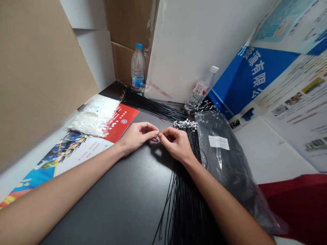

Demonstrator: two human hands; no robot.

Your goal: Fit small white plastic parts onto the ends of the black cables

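Above the dark worktop [127, 197], the left hand [136, 137] pinches a tiny white piece [157, 132] in its fingers; the right hand [177, 143] meets it from three o'clock, fingers bunched, though whether they grasp anything I cannot tell. White-tipped black wires [187, 204] stretch toward five o'clock. A packet of white pieces [92, 112] lies between nine and ten, a clear bag [224, 156] near four.

Small white piece [157, 132]: one, pinched mid-frame, mostly hidden. Black wires [187, 200]: loose bundle, white-tipped at top, lying from right of centre to bottom edge.
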